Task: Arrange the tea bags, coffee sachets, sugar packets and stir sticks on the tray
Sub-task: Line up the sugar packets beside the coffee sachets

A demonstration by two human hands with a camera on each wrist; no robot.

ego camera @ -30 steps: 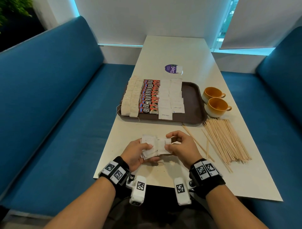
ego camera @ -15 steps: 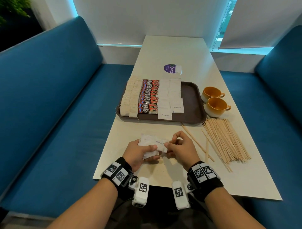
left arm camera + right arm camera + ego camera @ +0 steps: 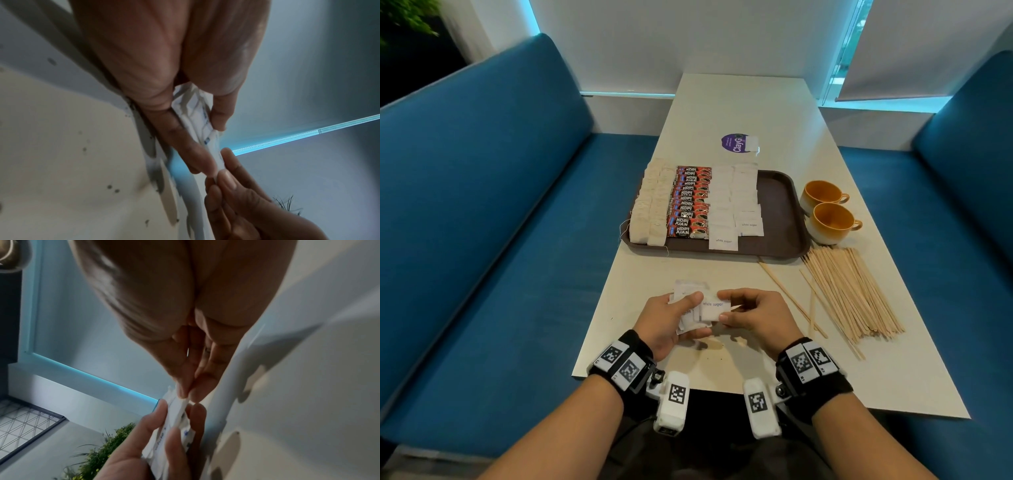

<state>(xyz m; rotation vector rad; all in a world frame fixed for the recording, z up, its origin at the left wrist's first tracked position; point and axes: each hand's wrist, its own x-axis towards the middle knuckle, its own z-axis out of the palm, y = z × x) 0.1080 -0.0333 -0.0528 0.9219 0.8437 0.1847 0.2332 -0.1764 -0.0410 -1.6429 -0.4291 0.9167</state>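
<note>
Blue bench seats (image 3: 482, 212) ran along both sides of a long white table (image 3: 739, 109). On the table sat a dark brown tray (image 3: 780, 212), its left part filled in neat columns: tea bags (image 3: 650, 209) at far left, red coffee sachets (image 3: 690, 202) next, then two columns of white sugar packets (image 3: 736, 202). The tray's right part was bare.

Just right of the tray stood two yellow cups (image 3: 828, 212), touching each other. Nearer the table's front edge, a loose heap of wooden stir sticks (image 3: 852, 294) lay on the table, with a few strays to its left.

Beyond the tray lay a purple round sticker (image 3: 732, 143) with a small white packet at its edge.

Over the table's near end, the left hand (image 3: 671, 322) gripped a crumpled bunch of sugar packets (image 3: 688, 308), thumb on top, fingers curled beneath. The right hand (image 3: 753, 317) pinched one end of a single sugar packet (image 3: 714, 308) between thumb and fingertips; that packet's other end lay under the left thumb. The wrist views showed the same: the bunch (image 3: 195, 116) clamped in the left hand, the right fingertips (image 3: 185, 391) closed narrowly on a packet's edge.
</note>
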